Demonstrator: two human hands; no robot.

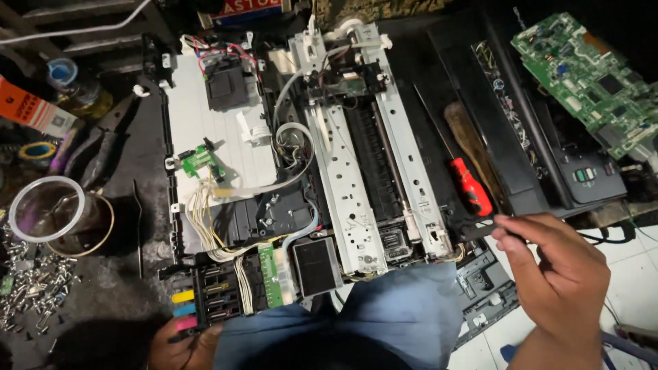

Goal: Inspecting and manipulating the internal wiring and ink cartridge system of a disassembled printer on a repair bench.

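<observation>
An opened printer chassis lies before me, partly on my knee, with metal rails, white tubing and loose wiring showing. My left hand grips its near-left corner, just under the block of yellow, cyan and magenta ink connectors. My right hand is at the right side, its fingertips pinched on the edge of a black plastic cover panel. A red-handled screwdriver rests on the dark panel beside the chassis, just left of that hand.
A green circuit board lies at the far right on black covers. A clear round container and several loose screws sit at the left with pliers and tape rolls. White tiled floor shows at the lower right.
</observation>
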